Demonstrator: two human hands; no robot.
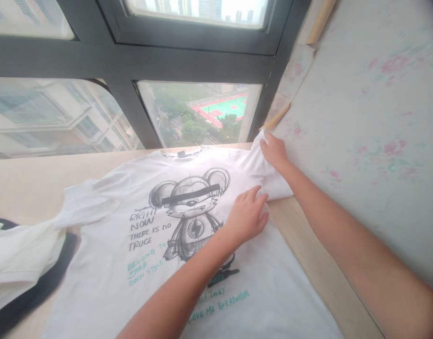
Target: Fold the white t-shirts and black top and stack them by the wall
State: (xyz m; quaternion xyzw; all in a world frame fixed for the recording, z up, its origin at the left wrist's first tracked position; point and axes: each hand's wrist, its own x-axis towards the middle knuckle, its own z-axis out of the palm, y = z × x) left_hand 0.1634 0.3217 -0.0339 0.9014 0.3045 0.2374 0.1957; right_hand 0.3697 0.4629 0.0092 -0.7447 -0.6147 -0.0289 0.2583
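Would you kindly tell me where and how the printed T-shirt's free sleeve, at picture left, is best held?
I'd pinch the sleeve at its hem's far corner, coming from above and picture left: that loose edge faces left over the pale surface, while its near end reaches the white-and-dark clothing.

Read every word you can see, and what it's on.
On the white short-sleeved fabric T-shirt:
"Together RIGHT NOW THERE IS no TRUCE", black.
"BELONG TO YOUR OWN STYLE", green.
"HERE", its line partly hidden.
"THEY", likewise.
"LOVE ME EVERYWHERE", green.
Grey rectangular neck label: too small to read.
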